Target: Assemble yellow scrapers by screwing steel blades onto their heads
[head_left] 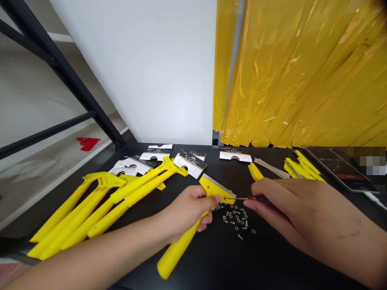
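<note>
My left hand (193, 209) is closed around the neck of a yellow scraper (178, 251), whose handle slants down toward me. A thin metal blade (216, 183) runs along the top edge of its head. In my right hand (278, 209) is a screwdriver (242, 198) with a dark red handle, mostly hidden by the fingers. Its shaft points left, and the tip meets a screw at the right end of the scraper head. Just below lie several small loose screws and nuts (237, 219) on the black table (242, 262).
Several yellow scraper handles (99, 197) lie at the left. Behind them are printed cards (190, 163), with another card (235, 155) farther right. Metal blades (270, 167), yellow plastic pieces (302, 167) and a phone (341, 169) with a cable sit at the back right. Yellow sheeting (302, 72) hangs behind.
</note>
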